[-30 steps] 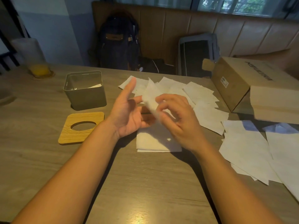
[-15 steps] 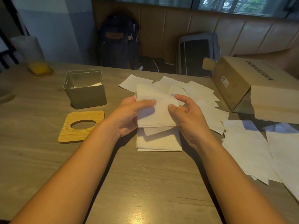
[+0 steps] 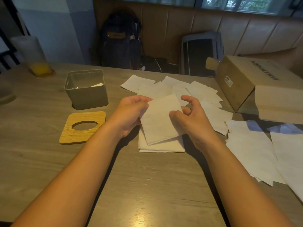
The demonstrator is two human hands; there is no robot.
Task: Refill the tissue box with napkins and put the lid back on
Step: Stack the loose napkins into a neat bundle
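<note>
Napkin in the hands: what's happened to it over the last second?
The napkin was folded flat, then turned askew and lowered toward the stack; the left hand and right hand hold its edges. The tissue box and lid stayed put.

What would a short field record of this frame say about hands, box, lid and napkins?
left hand: grips the folded napkin at its left edge
right hand: thumb pinches its right edge
stack: on the table under the held napkin
tissue box: open, white paper inside
lid: flat on table, in front of the box
loose napkins: spread behind and right of hands
</note>
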